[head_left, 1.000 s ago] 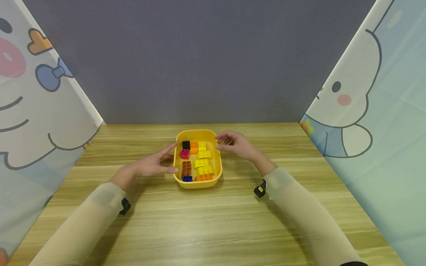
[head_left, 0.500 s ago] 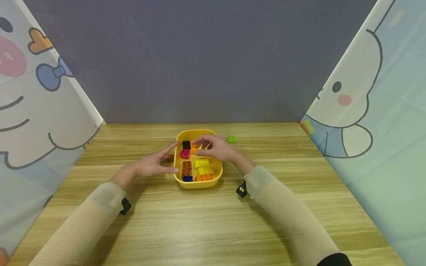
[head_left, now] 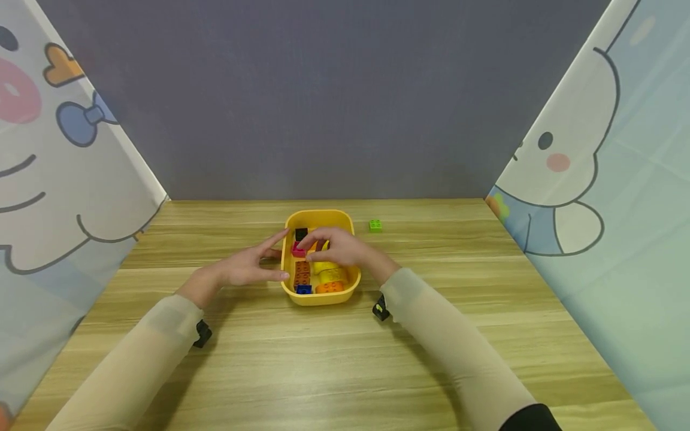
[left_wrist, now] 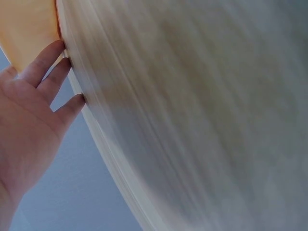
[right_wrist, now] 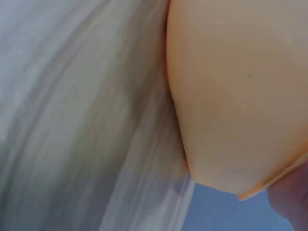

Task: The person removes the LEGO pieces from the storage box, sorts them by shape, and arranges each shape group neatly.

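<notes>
My left grip (head_left: 245, 267) flat and relaxed against the yellow tray (head_left: 349, 281), my right grip (head_left: 335, 246) over the bricks, fingertips curled at the pink brick (head_left: 297, 251), hold unclear

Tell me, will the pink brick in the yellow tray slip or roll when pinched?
Probably not: the pink brick looks like a stiff, blocky plastic cube with flat sides, so it should sit still. It seems small and light. The right hand covers part of it.

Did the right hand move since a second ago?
Yes. The right hand went left: it was by the yellow tray's right rim before, and now it is over the blocks inside, fingertips near the pink block.
</notes>
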